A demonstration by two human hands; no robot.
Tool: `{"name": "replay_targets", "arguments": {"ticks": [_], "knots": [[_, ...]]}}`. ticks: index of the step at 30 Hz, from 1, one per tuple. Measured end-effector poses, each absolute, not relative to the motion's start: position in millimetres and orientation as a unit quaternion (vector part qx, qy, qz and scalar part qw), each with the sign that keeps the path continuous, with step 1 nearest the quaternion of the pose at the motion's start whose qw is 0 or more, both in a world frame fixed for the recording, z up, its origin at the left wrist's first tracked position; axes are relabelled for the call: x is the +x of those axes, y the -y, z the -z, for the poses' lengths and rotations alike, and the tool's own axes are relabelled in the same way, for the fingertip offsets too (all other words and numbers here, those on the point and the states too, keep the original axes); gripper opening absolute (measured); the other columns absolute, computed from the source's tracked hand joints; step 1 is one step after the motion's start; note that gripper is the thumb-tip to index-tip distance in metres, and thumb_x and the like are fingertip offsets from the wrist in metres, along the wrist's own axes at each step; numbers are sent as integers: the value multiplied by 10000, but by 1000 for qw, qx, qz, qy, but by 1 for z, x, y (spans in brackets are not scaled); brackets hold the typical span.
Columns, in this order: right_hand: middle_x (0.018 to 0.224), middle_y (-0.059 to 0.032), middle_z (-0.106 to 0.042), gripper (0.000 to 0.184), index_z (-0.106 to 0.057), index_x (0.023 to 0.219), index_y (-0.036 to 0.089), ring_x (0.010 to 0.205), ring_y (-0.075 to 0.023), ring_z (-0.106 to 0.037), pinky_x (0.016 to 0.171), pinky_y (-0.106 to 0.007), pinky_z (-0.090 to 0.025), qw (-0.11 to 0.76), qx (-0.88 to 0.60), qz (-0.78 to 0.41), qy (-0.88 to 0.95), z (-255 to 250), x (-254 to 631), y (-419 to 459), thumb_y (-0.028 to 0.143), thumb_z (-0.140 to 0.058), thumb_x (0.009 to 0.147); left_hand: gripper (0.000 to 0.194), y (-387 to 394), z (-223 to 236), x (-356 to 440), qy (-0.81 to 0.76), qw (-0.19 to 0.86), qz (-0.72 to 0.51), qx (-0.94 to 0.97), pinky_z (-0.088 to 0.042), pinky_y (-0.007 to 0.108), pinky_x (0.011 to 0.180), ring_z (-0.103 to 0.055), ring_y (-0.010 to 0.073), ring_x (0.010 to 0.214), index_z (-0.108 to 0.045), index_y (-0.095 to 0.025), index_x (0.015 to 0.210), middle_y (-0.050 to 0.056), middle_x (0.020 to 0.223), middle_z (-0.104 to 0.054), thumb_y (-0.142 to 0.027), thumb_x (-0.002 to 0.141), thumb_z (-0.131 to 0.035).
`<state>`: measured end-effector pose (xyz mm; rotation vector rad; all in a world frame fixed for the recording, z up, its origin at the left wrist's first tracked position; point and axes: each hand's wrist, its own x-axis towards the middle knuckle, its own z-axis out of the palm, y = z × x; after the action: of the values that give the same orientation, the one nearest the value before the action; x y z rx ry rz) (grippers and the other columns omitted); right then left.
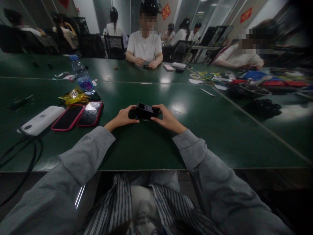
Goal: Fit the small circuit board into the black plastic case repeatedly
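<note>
Between my two hands is a small black box-shaped electronic device with a dark window and a row of small marks on its upper face. My left hand grips its left end, thumb below and fingers at the top. At the right end my right hand closes on it in the same way. The device is at or just above the green tabletop; I cannot tell whether it touches. What exactly the device is does not show clearly.
Left of my hands lie two red-edged phones, a white power bank with black cables, a yellow snack packet and a tilted-looking water bottle. Cables and cloth are heaped at right. A person sits opposite.
</note>
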<state>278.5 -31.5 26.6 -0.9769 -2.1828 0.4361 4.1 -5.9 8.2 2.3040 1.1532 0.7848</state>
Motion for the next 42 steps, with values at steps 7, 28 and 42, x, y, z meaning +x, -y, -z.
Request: {"name": "replay_targets", "arguments": {"ticks": [7, 28, 42], "knots": [[1159, -103, -570, 501, -494, 1248, 248, 1062, -290, -573, 905, -499, -505, 323, -370, -147, 859, -18, 275, 31, 330, -699, 798, 825, 9, -11, 5, -417, 224, -275, 837, -383, 507, 1063, -530, 313, 1254, -410, -239, 1390, 120, 1382, -538, -507, 693, -759], [1197, -98, -558, 540, -475, 1300, 261, 1114, -280, -560, 924, -495, -500, 330, -365, -180, 852, -13, 276, 27, 329, -692, 811, 633, 11, -14, 6, -419, 245, -281, 828, -422, 485, 1016, -583, 286, 1158, -509, -238, 1262, 91, 1254, -613, -496, 731, -738], [1174, -98, -602, 532, -522, 1286, 229, 1092, -267, -593, 944, -469, -501, 335, -366, -183, 848, -14, 276, 26, 317, -717, 799, 643, 5, -7, 5, -438, 211, -266, 832, -450, 467, 975, -596, 306, 1115, -527, -182, 1234, 120, 1215, -625, -518, 726, -735]]}}
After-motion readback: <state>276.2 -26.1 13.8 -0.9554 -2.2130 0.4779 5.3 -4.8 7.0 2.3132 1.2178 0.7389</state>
